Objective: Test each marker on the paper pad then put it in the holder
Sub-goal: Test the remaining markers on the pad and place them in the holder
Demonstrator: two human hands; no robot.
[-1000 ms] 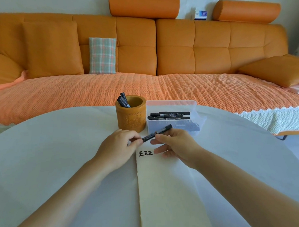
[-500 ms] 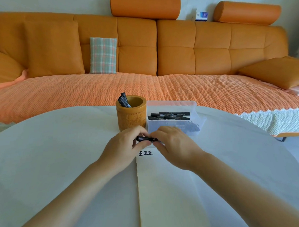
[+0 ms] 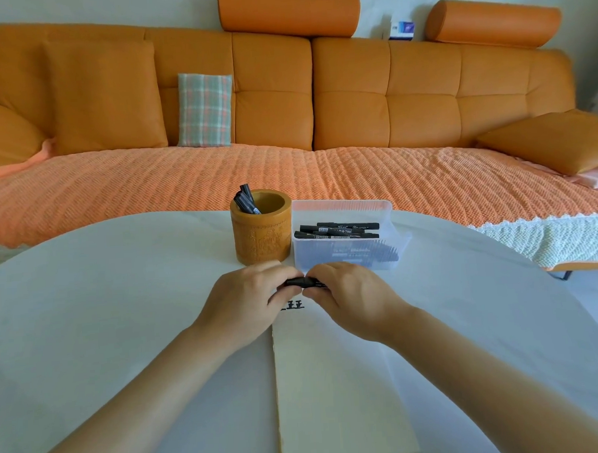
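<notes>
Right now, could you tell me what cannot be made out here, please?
Head view:
- The marker: mostly covered by the left hand and right hand; cap state unclear.
- The marks on the paper pad: partly behind the left thumb.
- The markers in the holder: only tips show above its rim.
- The lower markers in the box: blurred by its frosted wall.

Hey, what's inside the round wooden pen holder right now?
A few black markers stand in the holder, leaning against its left rim. Only their top ends show; the wall hides the rest and the bottom, so the exact count is unclear.
</notes>
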